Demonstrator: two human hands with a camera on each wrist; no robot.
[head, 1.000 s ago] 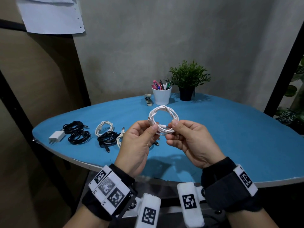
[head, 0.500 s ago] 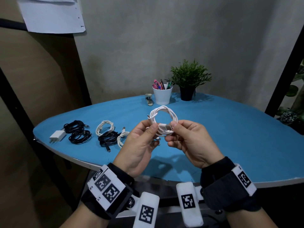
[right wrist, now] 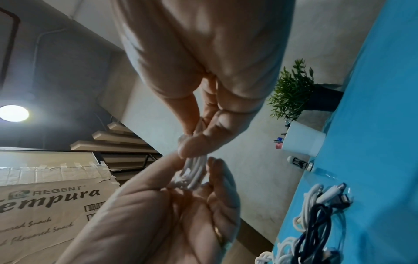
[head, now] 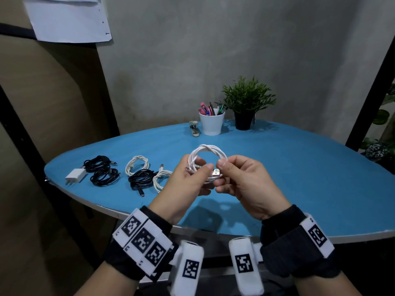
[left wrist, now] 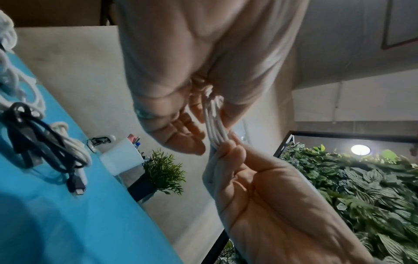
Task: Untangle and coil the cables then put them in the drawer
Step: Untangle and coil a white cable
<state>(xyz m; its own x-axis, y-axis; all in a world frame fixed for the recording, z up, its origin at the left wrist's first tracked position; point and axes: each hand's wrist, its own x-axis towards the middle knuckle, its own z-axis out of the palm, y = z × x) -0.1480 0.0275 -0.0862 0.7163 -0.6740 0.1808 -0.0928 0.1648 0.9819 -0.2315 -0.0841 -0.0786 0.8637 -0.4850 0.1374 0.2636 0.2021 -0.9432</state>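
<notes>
A white cable [head: 208,153], wound into a small coil, is held above the blue table [head: 299,178]. My left hand [head: 201,169] pinches the coil's lower left side. My right hand [head: 224,178] pinches the lower right, by the cable's USB plug [head: 216,172]. The left wrist view shows the bundled white strands [left wrist: 213,125] between both hands' fingertips; the right wrist view shows the same bundle [right wrist: 194,175]. On the table's left lie two black coils [head: 102,171] with a white charger [head: 74,176], a white coil [head: 136,165], a black coil [head: 142,180] and another white coil [head: 162,178]. No drawer is in view.
A white pen cup [head: 211,124], a potted plant [head: 245,103] and a small stapler [head: 194,129] stand at the table's far edge. The table's near edge [head: 213,231] runs just under my wrists. A black post [head: 374,82] rises at the right.
Both hands have kept hold of the white coil. The right fingers have shifted along its lower part, and the USB plug now shows between the two thumbs.
</notes>
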